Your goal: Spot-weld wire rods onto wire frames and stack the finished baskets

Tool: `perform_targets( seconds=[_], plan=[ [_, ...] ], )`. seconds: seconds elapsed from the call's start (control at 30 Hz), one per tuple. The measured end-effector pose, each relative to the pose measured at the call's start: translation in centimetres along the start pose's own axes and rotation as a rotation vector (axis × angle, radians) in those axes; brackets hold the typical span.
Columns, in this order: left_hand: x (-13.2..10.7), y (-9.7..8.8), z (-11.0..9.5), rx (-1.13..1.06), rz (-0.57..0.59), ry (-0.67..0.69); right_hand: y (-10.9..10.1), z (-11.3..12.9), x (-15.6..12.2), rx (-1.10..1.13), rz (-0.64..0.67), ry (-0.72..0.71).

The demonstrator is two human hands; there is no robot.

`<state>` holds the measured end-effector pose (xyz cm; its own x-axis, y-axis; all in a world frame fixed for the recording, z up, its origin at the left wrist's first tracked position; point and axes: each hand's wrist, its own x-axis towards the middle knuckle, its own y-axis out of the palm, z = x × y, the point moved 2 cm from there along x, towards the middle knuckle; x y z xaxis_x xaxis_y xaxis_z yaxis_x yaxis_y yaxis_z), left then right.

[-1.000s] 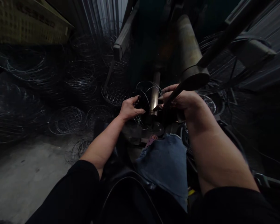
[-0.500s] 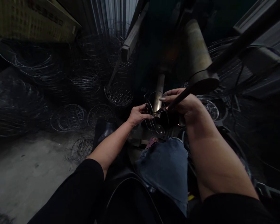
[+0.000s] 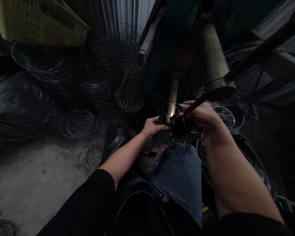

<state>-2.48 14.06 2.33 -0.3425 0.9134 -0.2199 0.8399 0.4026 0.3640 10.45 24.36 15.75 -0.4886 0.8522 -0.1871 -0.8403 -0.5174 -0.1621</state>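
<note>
Both of my hands hold a round wire frame (image 3: 187, 128) made of thin metal rings. My left hand (image 3: 152, 127) pinches its left side between thumb and fingers. On the far right side, the fingers of my right hand (image 3: 200, 113) are closed on the wire, partly hidden behind a slanted dark rod (image 3: 195, 105). The rod's copper-coloured tip meets the wire near the end of a short metal post (image 3: 172, 100). Below the frame, a blue denim cloth (image 3: 177, 173) is draped, and the lower ring hangs over its top edge.
A thick metal cylinder (image 3: 215, 54) juts out above my right hand. Wire baskets (image 3: 129, 98) and stacked wire rings (image 3: 95, 85) stand on the left. A yellow crate (image 3: 39, 24) sits at upper left. Another wire piece (image 3: 91, 156) lies on the concrete floor (image 3: 39, 183).
The view has shifted, so the scene sits slightly further right. The wire frame has turned between my hands; its ring now shows wider and reaches lower over the denim.
</note>
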Motion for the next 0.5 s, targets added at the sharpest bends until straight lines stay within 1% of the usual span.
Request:
perform_targets(
  seconds=[0.1, 0.2, 0.27, 0.33, 0.4, 0.5],
  plan=[
    [-0.1, 0.0, -0.1, 0.018, 0.039, 0.031, -1.3, -1.3, -2.2, 0.047, -0.057, 0.03],
    [-0.4, 0.1, -0.3, 0.005, 0.082, 0.058, -2.5, -2.5, -5.4, 0.108, -0.186, 0.077],
    [-0.5, 0.2, -0.3, -0.007, 0.081, 0.065, -3.0, -3.2, -7.8, 0.127, -0.283, 0.089],
    [-0.6, 0.2, -0.2, -0.02, 0.063, 0.066, -3.4, -4.1, -10.2, 0.137, -0.342, 0.107],
    [-0.6, 0.2, 0.0, -0.029, 0.056, 0.068, -3.7, -5.1, -12.3, 0.139, -0.352, 0.122],
    [-0.5, 0.4, 0.0, -0.034, 0.065, 0.075, -3.8, -6.7, -15.0, 0.12, -0.298, 0.147]
  ],
)
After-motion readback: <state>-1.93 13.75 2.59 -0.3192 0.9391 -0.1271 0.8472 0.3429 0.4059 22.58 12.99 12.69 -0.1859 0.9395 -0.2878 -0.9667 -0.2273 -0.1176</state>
